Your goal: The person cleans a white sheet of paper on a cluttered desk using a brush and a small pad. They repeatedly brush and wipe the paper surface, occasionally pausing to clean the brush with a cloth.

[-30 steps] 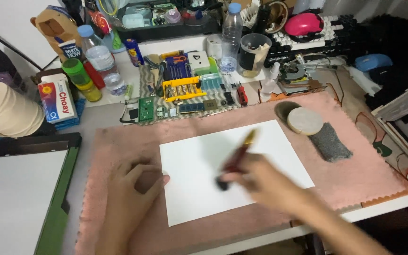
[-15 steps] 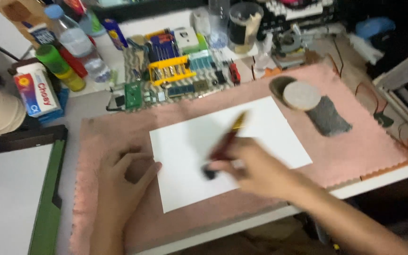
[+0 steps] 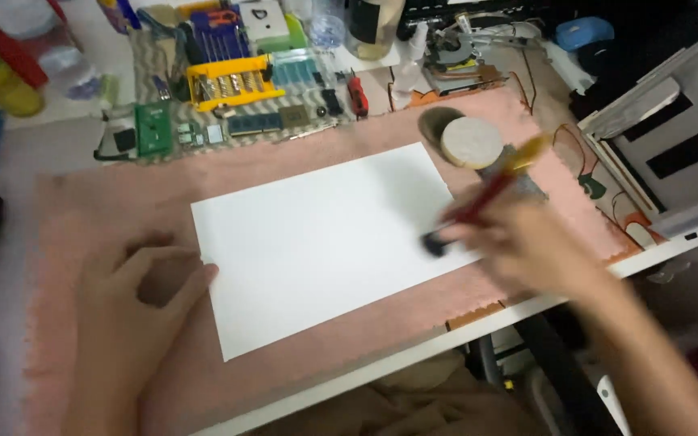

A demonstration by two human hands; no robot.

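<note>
left hand: flat, fingers curled | right hand: closed, gripping, blurred

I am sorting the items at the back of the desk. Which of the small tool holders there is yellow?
The yellow holder with a row of metal bits, beside the green circuit board; the holder behind it is dark blue.

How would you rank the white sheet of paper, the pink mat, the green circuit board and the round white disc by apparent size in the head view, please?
1. pink mat
2. white sheet of paper
3. round white disc
4. green circuit board, which looks close to the disc, so this order is unsure.
</note>
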